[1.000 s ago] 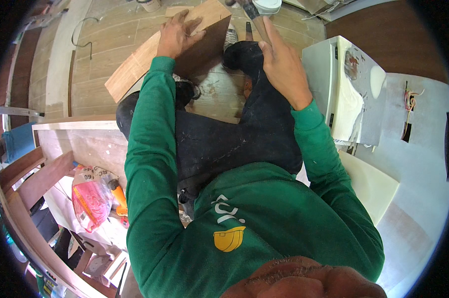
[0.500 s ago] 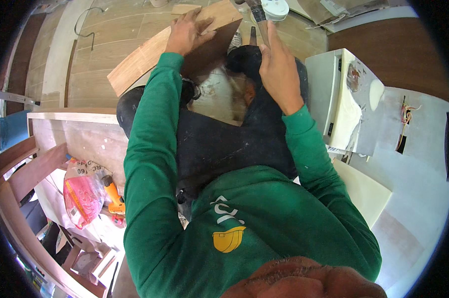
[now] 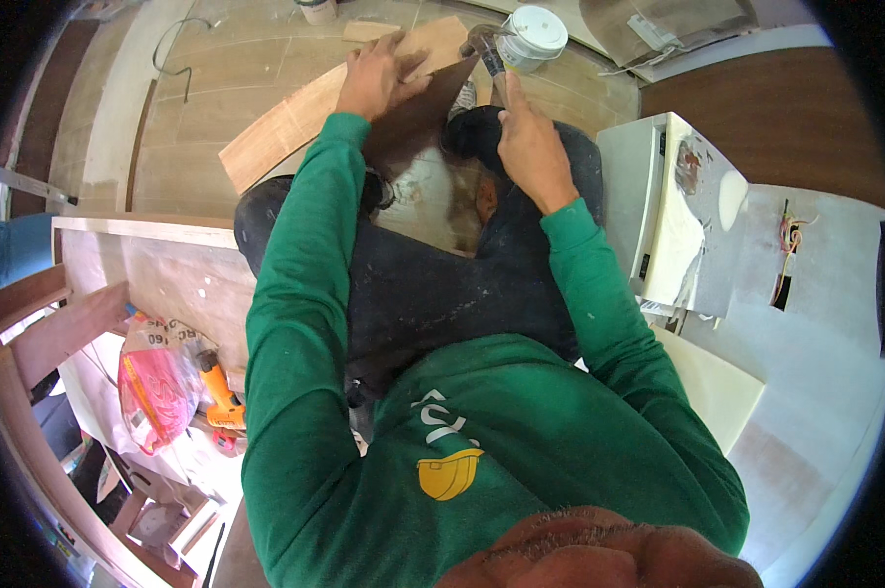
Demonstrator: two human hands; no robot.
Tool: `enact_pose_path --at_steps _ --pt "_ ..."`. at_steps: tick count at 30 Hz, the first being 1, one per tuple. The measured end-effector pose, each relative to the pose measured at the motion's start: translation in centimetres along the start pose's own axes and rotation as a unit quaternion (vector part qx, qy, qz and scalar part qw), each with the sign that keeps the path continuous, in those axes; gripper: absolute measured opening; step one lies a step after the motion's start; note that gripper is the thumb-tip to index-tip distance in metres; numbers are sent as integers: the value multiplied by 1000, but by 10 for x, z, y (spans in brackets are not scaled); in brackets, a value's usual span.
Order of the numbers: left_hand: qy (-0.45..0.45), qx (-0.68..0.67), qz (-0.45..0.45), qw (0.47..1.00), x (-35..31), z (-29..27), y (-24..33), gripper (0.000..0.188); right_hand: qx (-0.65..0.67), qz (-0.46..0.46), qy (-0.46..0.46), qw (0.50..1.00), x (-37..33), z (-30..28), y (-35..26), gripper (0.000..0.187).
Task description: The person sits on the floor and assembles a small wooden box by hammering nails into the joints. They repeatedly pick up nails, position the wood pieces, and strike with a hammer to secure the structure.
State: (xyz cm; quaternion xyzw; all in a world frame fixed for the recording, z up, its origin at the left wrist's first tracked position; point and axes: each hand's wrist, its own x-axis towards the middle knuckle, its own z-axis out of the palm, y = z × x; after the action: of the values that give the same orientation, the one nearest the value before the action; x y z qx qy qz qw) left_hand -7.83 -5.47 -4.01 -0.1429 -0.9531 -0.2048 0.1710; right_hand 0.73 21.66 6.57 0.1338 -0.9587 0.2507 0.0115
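Tiled, wood-look floor (image 3: 266,51) spreads out ahead of you, and here you are, working low over it with both hands out past your knees. Your left hand (image 3: 369,80) lies palm-down on the wooden board (image 3: 284,132), fingers a little apart across its pale upper face, while the dark brown side drops away toward your shins. Your right hand (image 3: 533,147) is wrapped round the hammer (image 3: 496,74), thumb lying up along the handle, the head right beside the board's far right end; touching or not, you can't tell from here. Looks like the steady-and-line-up step: one hand bracing, the other placing the hammer. A blow from here would call for a firm left palm, fingertips well clear of the head, and a short swing from the wrist. Left arm reaches nearly straight, right elbow bends out to the side, wrist tipped inward. Beyond the hammer sits a white bucket (image 3: 538,35); off to your right, a grey cabinet (image 3: 630,206); down to your left, an orange drill (image 3: 219,390) beside a pink-and-clear plastic bag (image 3: 158,390).
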Motion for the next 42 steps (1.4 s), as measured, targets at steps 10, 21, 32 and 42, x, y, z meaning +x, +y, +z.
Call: enact_pose_path --at_steps 10,21,32,42 --pt "2 13 12 1000 -2 4 -7 55 -12 -22 -5 1000 -9 1 9 68" --pt "-6 21 4 1000 0 2 -9 57 -38 -16 -36 998 -1 -13 -5 66" --pt "-30 11 2 999 -8 -3 -7 57 -63 -40 -24 997 -3 -30 -13 65" --pt "-32 26 13 999 1 2 -2 58 -30 -16 -6 999 -3 -30 3 64"
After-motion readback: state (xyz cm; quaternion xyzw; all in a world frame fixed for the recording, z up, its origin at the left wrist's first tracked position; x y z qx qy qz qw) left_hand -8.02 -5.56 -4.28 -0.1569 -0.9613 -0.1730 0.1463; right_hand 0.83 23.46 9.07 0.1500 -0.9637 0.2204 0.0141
